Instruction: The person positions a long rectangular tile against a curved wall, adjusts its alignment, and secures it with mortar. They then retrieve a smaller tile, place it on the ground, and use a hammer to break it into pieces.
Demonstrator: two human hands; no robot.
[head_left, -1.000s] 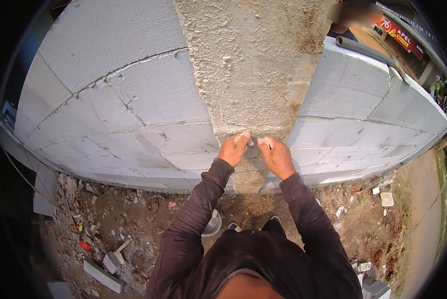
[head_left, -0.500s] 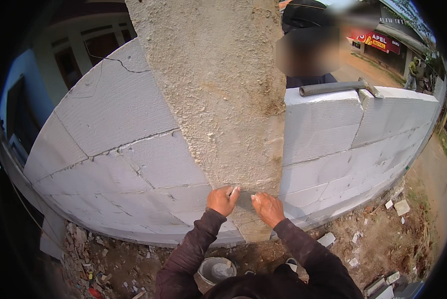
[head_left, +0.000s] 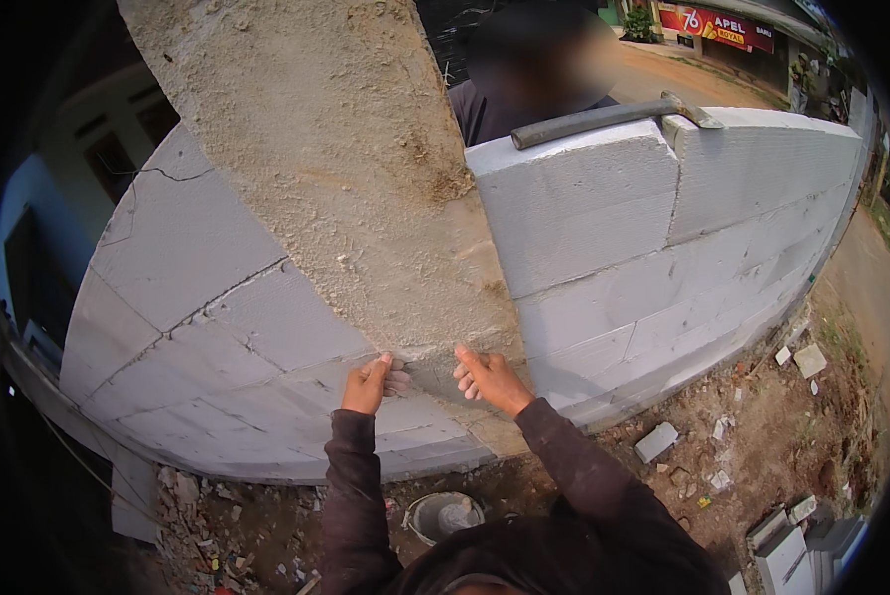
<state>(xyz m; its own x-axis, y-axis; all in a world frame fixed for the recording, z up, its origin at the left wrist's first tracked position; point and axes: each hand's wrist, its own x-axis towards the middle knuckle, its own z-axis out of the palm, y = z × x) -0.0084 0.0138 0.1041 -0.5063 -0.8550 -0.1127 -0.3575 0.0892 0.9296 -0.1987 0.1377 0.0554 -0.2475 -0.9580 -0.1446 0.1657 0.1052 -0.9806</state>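
A rough, plastered column (head_left: 316, 178) stands between two stretches of pale block wall. My left hand (head_left: 368, 384) is at the column's lower left edge, thumb up and fingers curled inward. Opposite it, my right hand (head_left: 493, 380) curls the same way near the lower right edge. The fingertips look dusty and pale. A darker grey patch lies between the hands, but I cannot make out whether it is a flat tool they grip or the column's surface. Below my hands, a bucket (head_left: 412, 518) with grey material in it stands on the ground.
A hammer-like tool with a pipe handle (head_left: 594, 121) lies on top of the right block wall (head_left: 584, 223). Behind that wall is another person (head_left: 485, 111). The left block wall (head_left: 172, 238) curves away. Rubble, a loose block (head_left: 656, 442) and stacked blocks (head_left: 787, 560) lie on the ground.
The view has shifted, so the column and my hands appear further left. My hands are wider apart, and more of their curled fingers shows. The hammer-like tool stays on the wall.
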